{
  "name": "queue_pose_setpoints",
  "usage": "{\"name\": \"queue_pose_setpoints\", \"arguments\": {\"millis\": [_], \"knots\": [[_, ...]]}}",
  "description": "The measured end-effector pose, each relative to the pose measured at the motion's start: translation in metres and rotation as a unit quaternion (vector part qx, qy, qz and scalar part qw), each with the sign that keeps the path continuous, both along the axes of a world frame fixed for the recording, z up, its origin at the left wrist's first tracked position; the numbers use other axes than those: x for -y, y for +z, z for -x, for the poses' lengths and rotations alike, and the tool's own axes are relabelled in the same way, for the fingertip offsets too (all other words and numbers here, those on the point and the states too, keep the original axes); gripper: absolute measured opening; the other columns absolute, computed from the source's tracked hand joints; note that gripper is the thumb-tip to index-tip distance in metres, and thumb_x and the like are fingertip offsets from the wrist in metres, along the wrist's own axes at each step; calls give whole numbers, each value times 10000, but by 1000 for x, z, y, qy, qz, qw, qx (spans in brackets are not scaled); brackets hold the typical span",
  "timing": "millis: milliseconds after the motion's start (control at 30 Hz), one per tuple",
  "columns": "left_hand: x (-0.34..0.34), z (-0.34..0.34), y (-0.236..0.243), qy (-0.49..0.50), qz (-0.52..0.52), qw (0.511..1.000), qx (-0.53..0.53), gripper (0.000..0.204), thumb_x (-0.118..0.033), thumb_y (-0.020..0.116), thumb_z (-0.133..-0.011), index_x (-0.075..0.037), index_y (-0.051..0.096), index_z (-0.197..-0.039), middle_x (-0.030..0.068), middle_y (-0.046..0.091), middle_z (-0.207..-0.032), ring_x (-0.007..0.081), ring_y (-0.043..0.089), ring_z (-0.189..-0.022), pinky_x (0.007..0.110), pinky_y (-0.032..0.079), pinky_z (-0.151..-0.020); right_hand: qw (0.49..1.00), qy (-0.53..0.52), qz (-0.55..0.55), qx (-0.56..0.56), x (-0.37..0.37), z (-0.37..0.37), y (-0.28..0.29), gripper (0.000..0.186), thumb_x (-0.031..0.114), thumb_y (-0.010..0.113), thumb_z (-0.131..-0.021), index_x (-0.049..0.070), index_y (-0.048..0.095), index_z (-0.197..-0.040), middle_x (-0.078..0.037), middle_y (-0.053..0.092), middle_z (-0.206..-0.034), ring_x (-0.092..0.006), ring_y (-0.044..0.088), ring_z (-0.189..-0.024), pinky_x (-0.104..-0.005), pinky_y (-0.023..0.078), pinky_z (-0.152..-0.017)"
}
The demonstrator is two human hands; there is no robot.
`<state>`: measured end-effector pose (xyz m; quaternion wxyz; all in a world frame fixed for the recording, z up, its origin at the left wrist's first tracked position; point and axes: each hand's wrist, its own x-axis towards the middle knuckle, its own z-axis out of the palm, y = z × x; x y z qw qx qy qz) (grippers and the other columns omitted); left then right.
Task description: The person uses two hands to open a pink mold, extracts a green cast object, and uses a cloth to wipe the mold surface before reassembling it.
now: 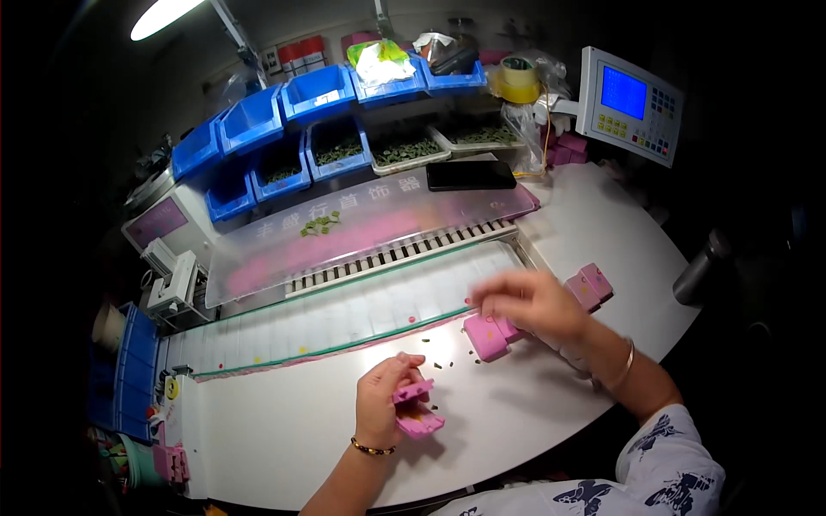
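My left hand (pixel 383 397) is closed on a pink rubber mold (pixel 418 420), whose two halves gape apart toward the right. Yellowish marks show inside it. My right hand (pixel 535 303) hangs over the table to the right, its fingers smeared by motion, so whether they pinch anything is unclear. Just below it lies another pink mold (pixel 488 336), partly covered by that hand. Small dark green pieces (pixel 437 365) are scattered on the white table between the hands.
A glass-topped strip (pixel 344 321) crosses the table, with a clear sheet bearing green pieces (pixel 320 225) behind it. Blue bins (pixel 335 155) and trays of green pieces (pixel 404 150) stand farther back. A phone (pixel 471 175), control panel (pixel 631 105) and more pink molds (pixel 590 285) are rightward.
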<state>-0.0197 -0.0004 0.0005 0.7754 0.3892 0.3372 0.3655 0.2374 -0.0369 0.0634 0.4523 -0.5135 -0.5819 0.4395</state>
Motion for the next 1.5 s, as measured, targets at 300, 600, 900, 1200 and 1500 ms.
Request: {"name": "queue_pose_setpoints", "arguments": {"millis": [300,600,900,1200,1500], "knots": [[32,-36,2,-16,151,986,69,477,-459,485,-985,-8,633,-1033,50,612,-833,139,590,-746,265,495,-681,879,44,-349,321,69,85,-39,376,66,686,-743,18,638,-1113,-112,628,-1091,-299,616,-944,-376,537,-803],[36,-28,11,-63,94,985,133,545,-520,399,-997,-45,528,-1232,112,632,-1138,196,611,-1048,346,476,-941,858,-31,-379,346,62,77,-37,354,36,645,-741,101,680,-1087,-43,706,-1096,-149,677,-977,-291,439,-748],[18,-17,-3,-47,217,964,142,725,-633,233,-979,19,511,-1130,64,520,-712,180,497,-566,335,463,-495,787,56,-434,435,97,80,-43,388,117,585,-843,57,621,-1225,-55,612,-1276,-174,572,-1196,-418,392,-1056],[21,-25,5,-24,104,993,57,710,-599,239,-991,22,525,-1182,67,548,-744,165,526,-569,340,503,-481,863,-164,-140,456,77,-31,-42,666,102,716,-735,16,477,-1351,-172,577,-1223,-335,569,-1069,-427,432,-939],[33,-32,3,-41,66,997,19,686,-540,248,-1007,56,531,-1195,78,570,-814,169,571,-663,335,526,-481,770,-207,-353,489,84,16,8,680,70,751,-642,21,569,-1295,-144,596,-1280,-270,608,-963,-388,449,-832]]}}
